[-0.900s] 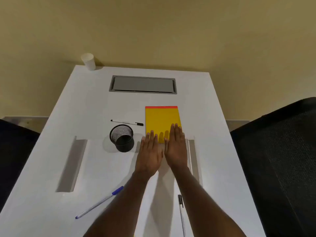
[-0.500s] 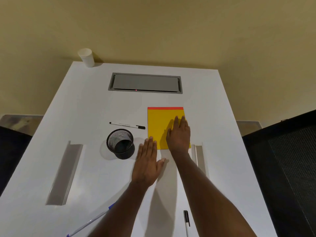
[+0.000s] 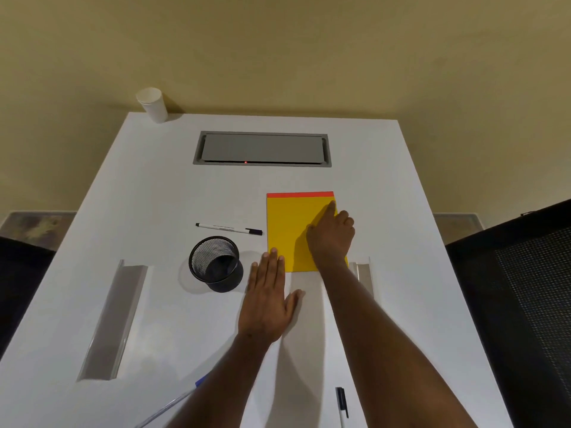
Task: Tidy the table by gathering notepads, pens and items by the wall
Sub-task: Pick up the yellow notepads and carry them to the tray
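Yellow notepad [image 3: 290, 233] sits mid-table at 1 o'clock from the mesh pen cup [image 3: 215, 263]. Our right hand [image 3: 330, 239] presses it, fingers partly curled; left hand [image 3: 267, 301] flat, fingers together. Light, flexible, probably slides easily; we'd grip its edges.

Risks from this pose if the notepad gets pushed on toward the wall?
1. The right hand rests on the yellow notepad near its right edge only, so a push may skew it.
2. The grey cable hatch lies between notepad and wall; the pad's edge could catch there.
3. The left hand lies beside the mesh pen cup and could knock it.
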